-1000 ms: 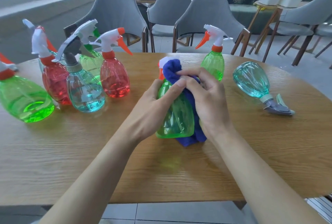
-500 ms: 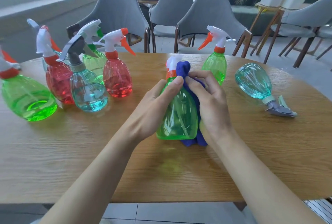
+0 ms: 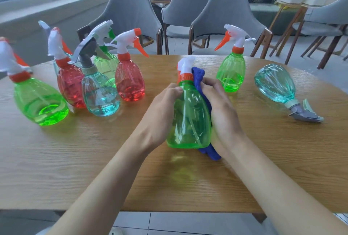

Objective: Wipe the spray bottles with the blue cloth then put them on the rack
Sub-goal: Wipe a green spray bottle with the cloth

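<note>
Well, the wooden table (image 3: 56,159) carries everything, with four grey chairs (image 3: 226,14) beyond its far edge. No rack is in view, so I cannot tell which way it lies.

I count nine spray bottles for certain:
- **Green:** four, with a big one at the near left (image 3: 41,102), one at the back of the left cluster (image 3: 105,63), one standing alone at the far right (image 3: 231,72), and the held green bottle (image 3: 190,117).
- **Red:** two (image 3: 130,84), both in the left cluster.
- **Teal:** two, one upright in the cluster (image 3: 99,99) and the lying teal bottle (image 3: 273,84) on its side at the right, its long axis running far-left to near-right with the trigger nearest me.

A grey-blue nozzle behind the cluster may belong to a tenth.

The held green bottle sits between my hands at the table's middle, roughly upright with its trigger head at the top. I cannot tell whether its base touches the table. There is one blue cloth (image 3: 211,153), sandwiched against the bottle's right side.

My left hand (image 3: 165,110) grips the bottle's left shoulder, thumb near the orange collar. My right hand (image 3: 222,114) curls round the cloth and presses it onto the bottle. I judge the wipe is mid-way. My right hand is the nearer one to both lone bottles on the right.
</note>
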### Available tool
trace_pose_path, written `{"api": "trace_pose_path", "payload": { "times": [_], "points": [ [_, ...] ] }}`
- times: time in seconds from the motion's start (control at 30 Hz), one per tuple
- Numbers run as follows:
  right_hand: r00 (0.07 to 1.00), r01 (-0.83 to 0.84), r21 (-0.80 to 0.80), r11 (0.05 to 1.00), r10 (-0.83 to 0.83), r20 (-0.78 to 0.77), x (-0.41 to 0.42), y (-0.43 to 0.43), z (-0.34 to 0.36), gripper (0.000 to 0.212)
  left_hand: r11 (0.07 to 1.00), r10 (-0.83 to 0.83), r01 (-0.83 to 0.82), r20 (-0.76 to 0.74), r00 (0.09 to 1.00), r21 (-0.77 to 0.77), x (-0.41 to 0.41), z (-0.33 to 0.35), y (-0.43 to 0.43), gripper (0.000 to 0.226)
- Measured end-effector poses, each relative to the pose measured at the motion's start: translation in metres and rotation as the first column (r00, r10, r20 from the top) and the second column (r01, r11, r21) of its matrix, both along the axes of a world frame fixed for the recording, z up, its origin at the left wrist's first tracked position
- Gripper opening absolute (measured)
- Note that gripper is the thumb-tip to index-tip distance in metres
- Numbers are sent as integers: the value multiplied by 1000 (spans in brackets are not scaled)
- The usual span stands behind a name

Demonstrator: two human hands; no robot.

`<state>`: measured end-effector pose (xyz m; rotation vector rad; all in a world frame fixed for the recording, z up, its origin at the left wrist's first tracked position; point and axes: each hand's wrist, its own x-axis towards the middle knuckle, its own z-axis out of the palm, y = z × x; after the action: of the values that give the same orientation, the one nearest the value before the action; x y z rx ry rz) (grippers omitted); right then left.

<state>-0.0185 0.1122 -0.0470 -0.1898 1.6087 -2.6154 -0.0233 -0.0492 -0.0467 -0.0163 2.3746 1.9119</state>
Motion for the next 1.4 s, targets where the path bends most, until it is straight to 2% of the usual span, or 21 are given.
{"api": "trace_pose_path", "payload": {
  "times": [0.07,0.1,0.17,0.2,0.27,0.3,0.4,0.53,0.63,0.7,0.8,0.87,0.93,0.97,1.03,1.13,1.2,1.3,1.33,1.4],
  "points": [
    [994,68,33,997,-65,-83,-5,3,2,3,993,-39,14,-220,975,-113,15,5,3,34],
    [983,109,87,990,-95,-156,-7,5,3,6,991,-16,-19,-254,967,-134,20,12,13,32],
    [952,165,177,970,-110,-284,-9,9,7,10,996,19,-44,-294,955,-80,35,12,16,30],
    [943,177,190,966,-111,-314,-10,10,9,11,990,19,-61,-319,948,-124,37,11,16,30],
    [949,168,151,974,-119,-291,-10,12,13,13,975,47,-113,-322,946,-192,30,14,20,38],
    [963,144,105,984,-115,-242,-10,12,15,10,977,66,-124,-308,949,-171,29,17,22,42],
    [996,66,-23,998,-67,-62,-10,10,17,7,995,66,-84,-274,960,-54,32,12,27,45],
    [993,103,-32,994,-101,61,-11,7,11,9,993,-29,51,-193,981,110,33,18,27,32],
    [994,104,-77,992,-101,40,-11,7,7,7,997,-13,27,-204,979,68,30,18,23,29],
    [994,91,-57,994,-94,-56,-11,5,4,2,999,53,-49,-234,971,24,29,16,22,29],
    [975,112,75,991,-95,-201,-10,2,0,11,967,98,-170,-339,936,-190,30,12,23,36],
    [972,122,102,987,-98,-213,-11,4,1,10,912,57,-216,-412,909,-349,34,12,25,45],
    [975,116,99,988,-94,-204,-12,7,3,9,872,43,-260,-465,884,-414,35,12,24,52],
    [979,95,80,992,-79,-187,-12,7,4,7,883,49,-258,-469,882,-393,34,11,24,52],
    [993,58,8,998,-57,-108,-11,7,3,6,953,84,-193,-407,909,-233,33,9,25,46],
    [997,82,-52,995,-82,-4,-12,6,0,21,993,79,-101,-305,949,-58,32,10,28,20],
    [994,102,-20,995,-102,-29,-12,5,-2,24,989,89,-118,-291,953,-84,30,8,28,20],
    [972,171,173,970,-137,-190,-11,3,1,19,961,56,-140,-326,944,-239,31,5,28,46],
    [968,180,191,965,-139,-207,-10,4,3,18,947,41,-148,-352,935,-284,32,5,29,52],
    [980,146,123,982,-127,-150,-10,7,8,21,926,20,-172,-413,910,-335,35,7,30,58]
  ]
}}
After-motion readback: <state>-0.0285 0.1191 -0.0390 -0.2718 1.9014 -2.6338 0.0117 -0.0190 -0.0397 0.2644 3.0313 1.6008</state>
